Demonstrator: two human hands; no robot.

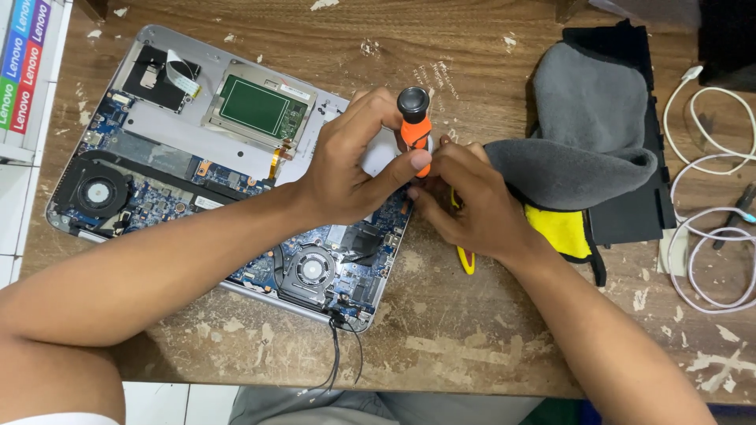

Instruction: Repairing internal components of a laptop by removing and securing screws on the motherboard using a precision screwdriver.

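Your left hand [350, 161] is wrapping its grip round an orange-and-black screwdriver [415, 126], thumb pressing the orange shaft, black cap pointing up at the camera. The tool is standing upright over the right end of an opened laptop [181, 149], approx mid-worktop. Your right hand [472, 201] is sitting just beside it, fingers curling in at the screwdriver's lower end; can't tell whether that grip is pinching anything, since the fingertips are hidden. A yellow tool [466, 258] is poking out from under your right palm. The laptop, w/ two fans and blue boards showing, is lying toward the worktop's left edge. A grey cloth [587, 134] is resting near the right edge, white cables [709, 220] beyond it.
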